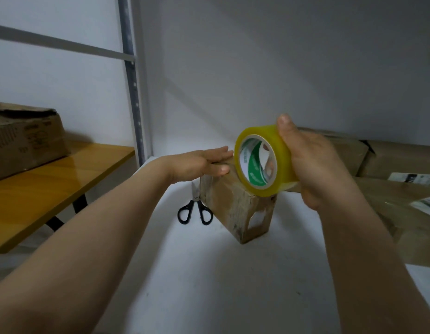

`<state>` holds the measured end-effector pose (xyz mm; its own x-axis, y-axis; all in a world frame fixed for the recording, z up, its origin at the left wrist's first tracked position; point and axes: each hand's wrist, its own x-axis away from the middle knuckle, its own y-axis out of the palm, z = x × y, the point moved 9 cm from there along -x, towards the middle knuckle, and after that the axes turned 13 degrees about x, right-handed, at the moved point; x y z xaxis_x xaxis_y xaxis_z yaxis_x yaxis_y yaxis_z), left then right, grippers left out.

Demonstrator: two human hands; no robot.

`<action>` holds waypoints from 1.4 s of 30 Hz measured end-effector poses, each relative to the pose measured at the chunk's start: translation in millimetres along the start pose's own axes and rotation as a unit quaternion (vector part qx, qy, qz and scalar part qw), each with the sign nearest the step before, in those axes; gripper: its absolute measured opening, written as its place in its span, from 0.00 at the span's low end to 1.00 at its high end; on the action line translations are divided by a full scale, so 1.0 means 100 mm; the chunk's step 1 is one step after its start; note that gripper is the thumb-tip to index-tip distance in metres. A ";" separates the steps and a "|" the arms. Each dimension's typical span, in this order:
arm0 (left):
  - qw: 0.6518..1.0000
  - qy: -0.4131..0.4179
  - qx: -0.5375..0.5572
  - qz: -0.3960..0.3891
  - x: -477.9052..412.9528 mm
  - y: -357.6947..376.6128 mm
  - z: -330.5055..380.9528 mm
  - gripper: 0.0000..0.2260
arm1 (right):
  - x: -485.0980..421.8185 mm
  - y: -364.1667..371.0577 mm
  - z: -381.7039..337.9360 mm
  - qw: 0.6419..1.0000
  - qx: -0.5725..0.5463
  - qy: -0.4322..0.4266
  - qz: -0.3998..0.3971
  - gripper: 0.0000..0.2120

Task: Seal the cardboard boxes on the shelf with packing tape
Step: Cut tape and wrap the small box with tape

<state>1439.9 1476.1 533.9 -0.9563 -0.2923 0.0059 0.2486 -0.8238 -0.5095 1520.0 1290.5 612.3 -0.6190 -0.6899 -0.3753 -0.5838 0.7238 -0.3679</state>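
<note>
**Tape roll held at the small box, other hand flat on top**

Head view: A small cardboard box (235,208) stands on the white shelf (209,273), near the middle of the picture. One corner of it points toward the camera, and its near side has a cut-out opening. The left hand (204,165) lies on the far left part of the box top with the fingers straight and together; it grasps nothing. The right hand (315,165) grasps a roll of packing tape (259,160), with the thumb over the top of the roll and the fingers curled behind it. The roll is yellowish, has a white and green core, and stands on its edge. Its lower rim meets the top of the box on the right side. I cannot tell whether any strip is pulled out.

Black-handled scissors (195,210) lie on the shelf just beside the box on its left, with the blades partly hidden behind it. Larger cardboard boxes (390,165) stand at the right, along the wall. At the left, beyond a metal post (132,80), a wooden counter (52,184) carries a worn box (23,138).
</note>
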 end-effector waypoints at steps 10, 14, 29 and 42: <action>0.968 -0.050 -0.240 0.050 0.09 0.05 0.22 0.24 | 0.21 -0.16 -0.05 0.999 0.014 0.046 0.018 0.50; 0.961 0.026 -0.275 0.032 0.13 0.40 0.56 0.20 | 0.25 -0.19 -0.06 0.998 -0.012 0.039 0.053 0.46; 0.987 -0.030 -0.156 -0.012 0.02 0.26 0.25 0.44 | 0.30 -0.34 0.01 0.997 -0.069 0.017 0.019 0.27; 0.978 -0.068 -0.193 -0.034 0.24 0.35 0.40 0.48 | 0.65 -0.38 0.35 0.997 -0.041 0.042 -0.042 0.29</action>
<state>1432.0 1420.6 550.2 -0.9328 -0.3268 0.1523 0.0832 -0.6061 -0.7910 1521.1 1217.7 572.1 -0.6061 -0.7470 -0.2731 -0.6739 0.6647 -0.3224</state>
